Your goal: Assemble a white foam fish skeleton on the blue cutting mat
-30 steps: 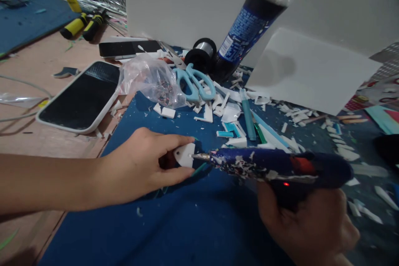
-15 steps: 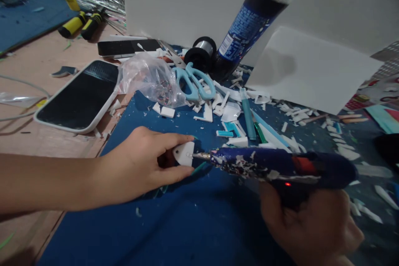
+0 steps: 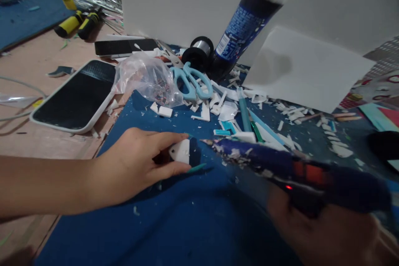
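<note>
My left hand (image 3: 137, 162) pinches a small white block (image 3: 181, 151) with a dark dot on it, between thumb and fingers, low over the blue mat (image 3: 149, 228). Thin teal pieces (image 3: 197, 168) stick out beside the thumb and fingertips. In my right hand (image 3: 327, 228) is a dark blue hot glue gun (image 3: 264, 160), its body flecked with white residue and a red light glowing on its side. Its nozzle points left, a short gap from the white block. Motion blurs the right hand and the gun's rear.
Behind the hands lie light-blue scissors (image 3: 191, 83), a clear plastic bag (image 3: 146, 75), a wire spool (image 3: 199, 52) and many white scraps. A tilted bottle (image 3: 240, 29) leans there. At left are a phone (image 3: 76, 95) and two yellow-black handled tools (image 3: 70, 24).
The glue gun's nozzle has come away from the white block, and the gun has shifted right with its rear tilting down. My left hand keeps its hold on the block.
</note>
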